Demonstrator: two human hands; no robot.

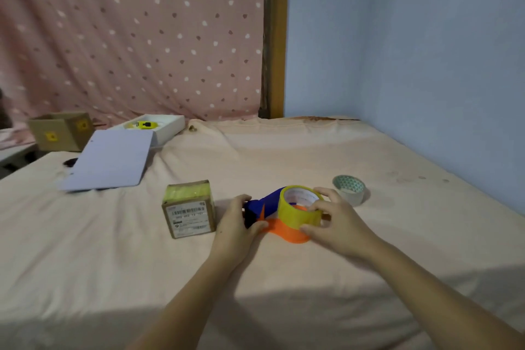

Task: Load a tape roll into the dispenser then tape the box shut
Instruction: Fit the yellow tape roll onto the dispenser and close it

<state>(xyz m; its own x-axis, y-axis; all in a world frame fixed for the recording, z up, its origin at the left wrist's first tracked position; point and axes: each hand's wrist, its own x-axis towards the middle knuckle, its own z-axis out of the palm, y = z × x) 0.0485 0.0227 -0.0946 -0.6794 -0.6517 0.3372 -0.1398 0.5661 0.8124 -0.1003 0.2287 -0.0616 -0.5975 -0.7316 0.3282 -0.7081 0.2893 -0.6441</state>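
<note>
An orange and blue tape dispenser (287, 231) lies on the peach sheet at centre. My left hand (237, 224) grips its blue handle end. A yellowish tape roll (295, 209) sits tilted over the dispenser's orange body, and my right hand (332, 216) holds that roll by its rim. A small cardboard box (189, 210) with a white barcode label stands just left of my left hand, its top covered in yellowish tape.
A second roll with a patterned core (350, 188) lies to the right of my hands. A white sheet (109, 160), an open white box (162, 125) with a yellow item, and a brown carton (61, 131) sit at the far left. A blue wall bounds the right side.
</note>
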